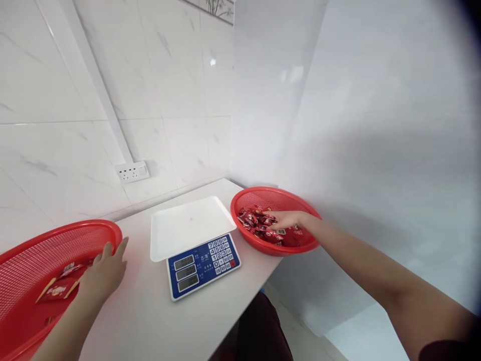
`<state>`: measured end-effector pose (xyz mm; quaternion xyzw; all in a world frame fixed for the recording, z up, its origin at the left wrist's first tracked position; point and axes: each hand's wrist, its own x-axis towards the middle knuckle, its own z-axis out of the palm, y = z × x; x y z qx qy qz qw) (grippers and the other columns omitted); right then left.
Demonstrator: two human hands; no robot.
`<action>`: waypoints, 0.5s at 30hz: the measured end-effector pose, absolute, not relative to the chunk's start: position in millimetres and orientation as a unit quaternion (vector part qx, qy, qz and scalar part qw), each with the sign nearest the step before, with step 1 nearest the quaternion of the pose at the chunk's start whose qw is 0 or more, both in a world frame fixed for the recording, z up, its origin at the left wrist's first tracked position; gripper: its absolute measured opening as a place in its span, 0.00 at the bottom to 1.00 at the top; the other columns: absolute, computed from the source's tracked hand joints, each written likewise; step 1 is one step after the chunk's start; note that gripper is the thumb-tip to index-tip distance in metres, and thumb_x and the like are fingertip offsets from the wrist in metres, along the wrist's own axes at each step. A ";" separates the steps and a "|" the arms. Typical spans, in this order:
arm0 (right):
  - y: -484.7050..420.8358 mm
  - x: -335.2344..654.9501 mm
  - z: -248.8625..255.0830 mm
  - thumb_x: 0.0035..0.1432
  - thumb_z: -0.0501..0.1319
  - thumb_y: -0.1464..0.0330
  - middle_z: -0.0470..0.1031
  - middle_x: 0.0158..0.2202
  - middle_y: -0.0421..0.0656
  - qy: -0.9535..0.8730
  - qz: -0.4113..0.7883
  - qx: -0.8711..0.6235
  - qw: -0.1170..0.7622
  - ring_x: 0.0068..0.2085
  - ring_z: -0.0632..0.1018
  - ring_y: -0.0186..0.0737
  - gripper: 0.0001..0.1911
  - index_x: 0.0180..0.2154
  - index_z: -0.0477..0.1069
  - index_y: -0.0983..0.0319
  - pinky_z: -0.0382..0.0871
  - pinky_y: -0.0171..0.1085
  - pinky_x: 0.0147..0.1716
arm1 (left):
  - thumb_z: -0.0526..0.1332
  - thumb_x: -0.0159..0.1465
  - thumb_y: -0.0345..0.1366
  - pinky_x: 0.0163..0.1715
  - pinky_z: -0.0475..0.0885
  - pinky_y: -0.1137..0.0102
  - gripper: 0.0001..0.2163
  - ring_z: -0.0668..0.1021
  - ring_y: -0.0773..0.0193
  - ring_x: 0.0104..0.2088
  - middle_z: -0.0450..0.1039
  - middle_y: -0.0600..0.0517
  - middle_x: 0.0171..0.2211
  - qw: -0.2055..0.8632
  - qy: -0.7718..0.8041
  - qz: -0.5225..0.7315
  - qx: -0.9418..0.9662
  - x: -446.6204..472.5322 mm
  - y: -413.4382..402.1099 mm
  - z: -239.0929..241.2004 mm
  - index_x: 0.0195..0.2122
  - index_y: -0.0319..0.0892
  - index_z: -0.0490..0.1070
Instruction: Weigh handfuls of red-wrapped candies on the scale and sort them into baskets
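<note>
My left hand is over the near right side of the left red mesh basket, by its rim. Its fingers are spread, and it holds nothing that I can see. A few red and gold wrapped snack packets lie in that basket, partly hidden by the hand. My right hand reaches into the right red mesh basket. Its fingers are apart and touch the pile of small red wrapped packets; some fingertips are hard to make out among them.
Between the baskets, a digital scale with a white pan stands on the white table. The pan bears nothing, and the displays read zeros. Tiled wall with a power socket rises behind; a plain wall bounds the right.
</note>
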<state>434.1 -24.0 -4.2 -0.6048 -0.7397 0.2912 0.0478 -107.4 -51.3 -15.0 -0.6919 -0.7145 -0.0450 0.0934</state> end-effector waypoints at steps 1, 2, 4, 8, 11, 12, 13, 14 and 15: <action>-23.8 430.7 -8.5 0.43 0.66 0.57 0.55 0.63 0.48 -0.740 0.277 -0.612 0.029 0.60 0.60 0.54 0.47 0.63 0.50 0.57 0.58 0.45 0.55 | 0.46 0.63 0.35 0.43 0.67 0.49 0.25 0.68 0.39 0.54 0.56 0.32 0.59 0.113 -0.710 -0.052 -0.693 -98.1 -52.4 -14.6 0.62 0.39 0.53; -23.1 427.0 -12.5 0.42 0.67 0.59 0.54 0.63 0.48 -0.738 0.250 -0.626 0.031 0.60 0.60 0.55 0.47 0.63 0.51 0.56 0.57 0.46 0.55 | 0.46 0.63 0.36 0.47 0.65 0.49 0.25 0.63 0.40 0.57 0.53 0.33 0.61 0.133 -0.701 -0.063 -0.698 -87.7 -53.8 -14.2 0.62 0.39 0.53; -21.4 420.5 -18.7 0.41 0.68 0.65 0.59 0.60 0.50 -0.725 0.203 -0.656 0.053 0.58 0.63 0.57 0.43 0.60 0.57 0.55 0.60 0.47 0.52 | 0.46 0.63 0.37 0.52 0.61 0.50 0.24 0.59 0.42 0.60 0.53 0.35 0.61 0.159 -0.664 -0.092 -0.725 -65.9 -57.0 -13.4 0.61 0.38 0.54; -19.9 417.4 -20.8 0.48 0.61 0.71 0.74 0.46 0.46 -0.707 0.166 -0.680 0.102 0.44 0.75 0.48 0.23 0.48 0.70 0.55 0.67 0.40 0.41 | 0.48 0.63 0.39 0.54 0.60 0.52 0.24 0.60 0.45 0.60 0.56 0.38 0.61 0.158 -0.586 -0.150 -0.781 -30.2 -64.9 -10.9 0.60 0.39 0.57; -21.3 422.0 -16.0 0.54 0.54 0.71 0.76 0.38 0.44 -0.686 0.157 -0.699 0.124 0.34 0.76 0.40 0.14 0.43 0.71 0.58 0.68 0.35 0.31 | 0.48 0.63 0.41 0.53 0.61 0.52 0.23 0.59 0.46 0.60 0.56 0.41 0.61 0.137 -0.552 -0.179 -0.802 -15.6 -72.0 -9.3 0.59 0.42 0.59; -22.0 423.9 -13.7 0.56 0.52 0.70 0.76 0.38 0.43 -0.679 0.157 -0.705 0.130 0.32 0.76 0.38 0.14 0.43 0.70 0.58 0.68 0.34 0.29 | 0.48 0.63 0.41 0.53 0.62 0.51 0.22 0.59 0.46 0.60 0.57 0.41 0.61 0.127 -0.544 -0.185 -0.808 -12.6 -74.2 -9.2 0.58 0.43 0.59; -22.6 425.6 -11.3 0.57 0.50 0.70 0.76 0.39 0.43 -0.674 0.159 -0.708 0.134 0.31 0.76 0.37 0.15 0.44 0.69 0.59 0.68 0.33 0.27 | 0.49 0.63 0.42 0.53 0.63 0.51 0.22 0.59 0.47 0.61 0.57 0.42 0.61 0.118 -0.536 -0.190 -0.814 -10.3 -76.4 -9.3 0.58 0.43 0.60; -23.2 427.0 -8.7 0.58 0.48 0.70 0.75 0.40 0.43 -0.672 0.162 -0.710 0.135 0.31 0.76 0.37 0.16 0.45 0.68 0.59 0.68 0.32 0.26 | 0.49 0.63 0.42 0.53 0.63 0.51 0.22 0.59 0.47 0.61 0.57 0.43 0.61 0.110 -0.528 -0.195 -0.819 -8.3 -78.4 -9.6 0.58 0.44 0.60; -23.5 427.6 -6.2 0.59 0.47 0.69 0.75 0.41 0.44 -0.672 0.164 -0.710 0.134 0.33 0.76 0.37 0.16 0.46 0.67 0.59 0.69 0.33 0.27 | 0.49 0.64 0.43 0.53 0.63 0.51 0.22 0.58 0.47 0.61 0.57 0.43 0.61 0.103 -0.521 -0.200 -0.823 -6.5 -80.3 -10.0 0.58 0.44 0.60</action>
